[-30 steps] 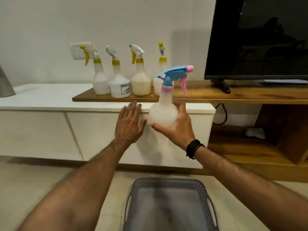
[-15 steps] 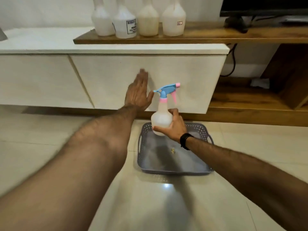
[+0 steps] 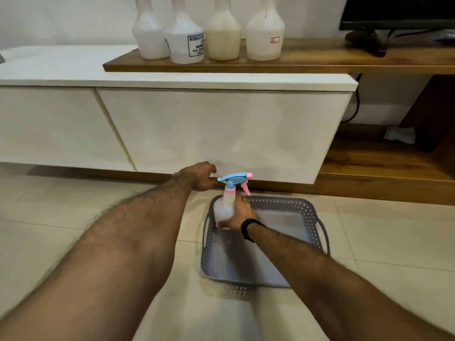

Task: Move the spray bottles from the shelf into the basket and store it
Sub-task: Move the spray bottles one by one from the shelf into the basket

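On the shelf (image 3: 320, 59), bottles read "KISSAN" (image 3: 183, 43) and "41" (image 3: 265, 33); right hand (image 3: 237, 214) grips spray bottle (image 3: 226, 205), left (image 3: 199, 177) empty.

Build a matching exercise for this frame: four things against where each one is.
Things:
1. blue-and-pink spray bottle
2. grey basket
3. labelled bottle
4. left hand

Places:
A. on the wooden shelf
B. on the floor tiles
C. at the cabinet's lower edge
D. held upright in the right hand, at the basket's far left corner

Pairs: 1-D, 2-B, 3-A, 4-C
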